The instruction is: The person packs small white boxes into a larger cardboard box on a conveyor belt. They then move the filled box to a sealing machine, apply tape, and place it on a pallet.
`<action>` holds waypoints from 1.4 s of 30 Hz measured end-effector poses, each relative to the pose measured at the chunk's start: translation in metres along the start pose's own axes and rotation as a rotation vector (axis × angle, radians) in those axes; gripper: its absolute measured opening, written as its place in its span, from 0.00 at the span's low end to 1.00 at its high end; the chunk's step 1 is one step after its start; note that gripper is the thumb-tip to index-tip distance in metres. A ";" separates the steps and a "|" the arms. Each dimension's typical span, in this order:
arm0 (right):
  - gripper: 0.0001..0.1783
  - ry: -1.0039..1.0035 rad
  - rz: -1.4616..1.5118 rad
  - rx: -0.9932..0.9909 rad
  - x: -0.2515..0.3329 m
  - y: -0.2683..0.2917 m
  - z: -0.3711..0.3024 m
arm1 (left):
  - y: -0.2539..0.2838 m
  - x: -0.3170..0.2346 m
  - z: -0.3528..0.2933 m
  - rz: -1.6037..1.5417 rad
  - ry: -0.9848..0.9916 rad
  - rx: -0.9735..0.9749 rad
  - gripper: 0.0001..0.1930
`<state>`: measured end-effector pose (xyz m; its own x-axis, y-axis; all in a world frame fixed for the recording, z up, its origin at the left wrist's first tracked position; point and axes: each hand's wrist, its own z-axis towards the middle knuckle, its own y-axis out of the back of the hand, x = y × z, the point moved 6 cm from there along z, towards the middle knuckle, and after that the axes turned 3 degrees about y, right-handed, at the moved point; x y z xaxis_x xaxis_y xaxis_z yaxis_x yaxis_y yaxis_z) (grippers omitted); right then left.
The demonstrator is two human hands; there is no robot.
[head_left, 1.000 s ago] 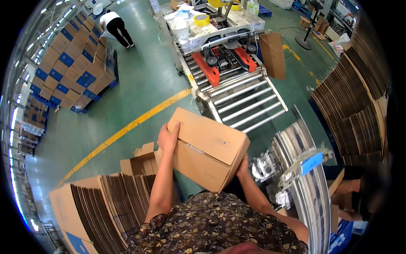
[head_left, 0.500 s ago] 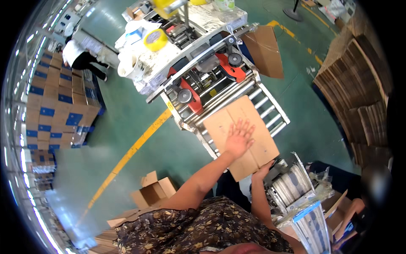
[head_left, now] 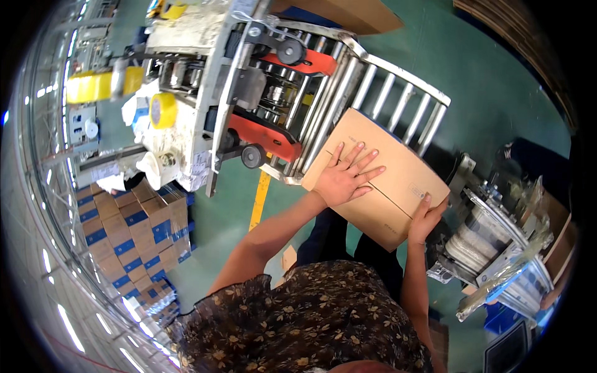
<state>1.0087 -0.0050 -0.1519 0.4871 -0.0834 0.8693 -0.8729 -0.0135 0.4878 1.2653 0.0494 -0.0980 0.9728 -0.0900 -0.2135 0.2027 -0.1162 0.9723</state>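
Observation:
A closed brown cardboard box [head_left: 398, 168] lies in front of me, its far left part over the metal rollers [head_left: 336, 121] of a machine's conveyor. A seam runs across its top. My left hand [head_left: 349, 177] rests flat on the top, fingers spread. At the box's near right corner, my right hand [head_left: 428, 221] grips the edge; part of its fingers is hidden. Just beyond the box stand the machine's red side guides [head_left: 264, 133] with dark wheels [head_left: 253, 156].
Rolls of yellow tape [head_left: 163, 110] sit on the machine's left side. Stacked boxes with blue patches [head_left: 134, 236] stand at the left. To my right is a metal device with a white wound roll [head_left: 472, 245], near another person's hand [head_left: 550, 298]. Flat cardboard [head_left: 516, 46] is stacked at the far right.
My view has turned, so the machine now appears farther left and closer. The box has turned and shows its top more fully. My right hand has come up around its corner.

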 end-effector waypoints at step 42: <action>0.28 0.565 0.363 1.260 0.129 -0.562 0.036 | -0.049 0.042 -0.088 -0.074 -0.099 0.233 0.28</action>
<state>1.5615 -0.0437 -0.3165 -0.0806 0.1239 0.9890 -0.2462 -0.9640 0.1006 1.3065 0.1384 -0.1468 0.9384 -0.1676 -0.3023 0.2300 -0.3501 0.9080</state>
